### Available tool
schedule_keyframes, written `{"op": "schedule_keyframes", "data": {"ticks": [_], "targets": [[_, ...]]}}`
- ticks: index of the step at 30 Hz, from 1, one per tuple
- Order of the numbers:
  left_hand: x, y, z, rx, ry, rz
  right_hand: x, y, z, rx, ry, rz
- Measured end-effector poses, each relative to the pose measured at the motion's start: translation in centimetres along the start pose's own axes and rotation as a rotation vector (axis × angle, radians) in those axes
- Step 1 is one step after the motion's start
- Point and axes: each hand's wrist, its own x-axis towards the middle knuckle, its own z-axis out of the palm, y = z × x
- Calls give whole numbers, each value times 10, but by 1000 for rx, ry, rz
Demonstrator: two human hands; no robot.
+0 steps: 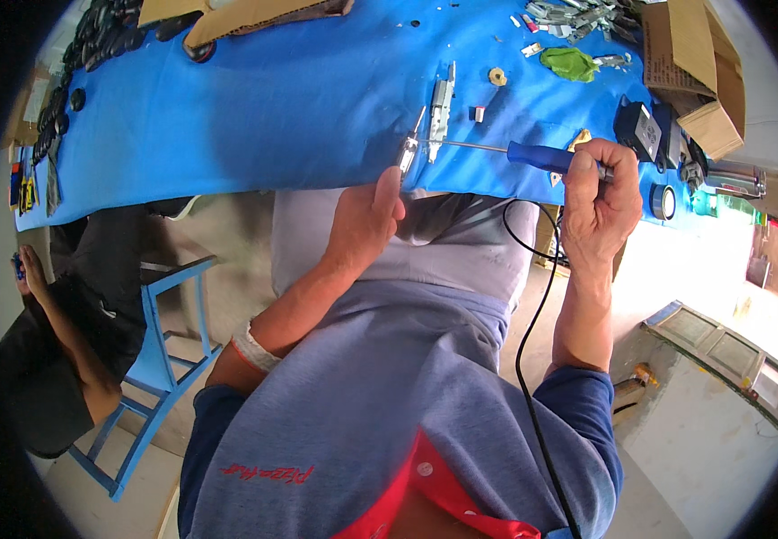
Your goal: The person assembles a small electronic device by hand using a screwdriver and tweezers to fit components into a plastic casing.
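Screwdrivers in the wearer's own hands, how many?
1: a blue-handled screwdriver in the right hand, its shaft pointing left toward the small metal part in the left hand. Anything wholly enclosed in either grip would be hidden.

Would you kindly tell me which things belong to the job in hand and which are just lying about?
Likely belonging:
- blue-handled screwdriver, in right hand
- small metal part, in left hand
- metal strip alongside, perhaps

Seemingly lying about:
- crumpled green item
- cardboard box at right
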Motion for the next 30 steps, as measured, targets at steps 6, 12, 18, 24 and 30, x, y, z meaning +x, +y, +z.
{"op": "schedule_keyframes", "data": {"ticks": [6,12,18,24,30], "targets": [[7,-18,0,87,6,172,-24,16,0,16,97,88],[6,-20,0,77,13,143,-47,27,4,97,188,161],[5,-20,0,48,-9,177,-65,30,6,149,253,141],[2,-19,3,-22,3,189,-74,33,2,116,286,104],[8,-28,4,46,8,289,-81,30,4,165,283,115]]}}
